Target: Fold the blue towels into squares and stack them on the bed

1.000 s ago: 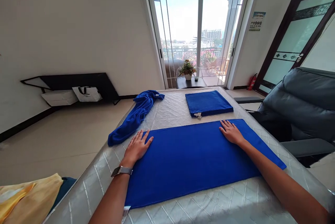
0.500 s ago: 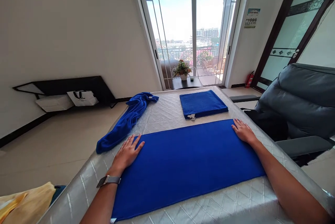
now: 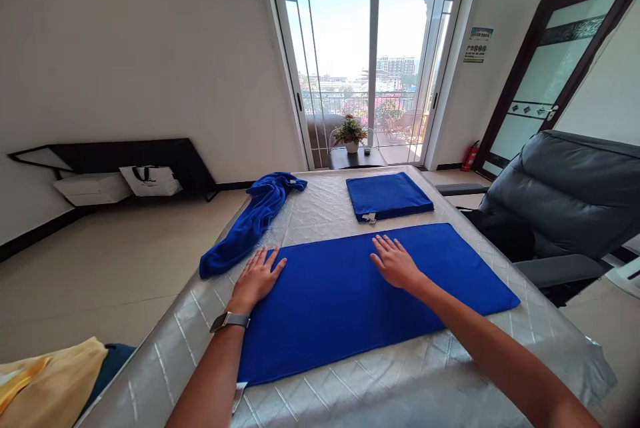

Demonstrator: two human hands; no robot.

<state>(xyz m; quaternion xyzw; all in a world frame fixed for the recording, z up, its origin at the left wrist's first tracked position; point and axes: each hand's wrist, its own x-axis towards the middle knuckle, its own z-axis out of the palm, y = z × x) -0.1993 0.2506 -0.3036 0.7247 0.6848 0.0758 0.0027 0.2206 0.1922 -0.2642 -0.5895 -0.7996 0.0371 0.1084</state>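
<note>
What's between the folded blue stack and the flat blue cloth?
In the head view, a strip of pale quilted surface separates the folded stack from the flat cloth; a white tag juts into it.

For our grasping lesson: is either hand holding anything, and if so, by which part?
Nothing is held: the left hand lies open at the left edge of the spread blue cloth, the right hand open near its far edge.
</note>
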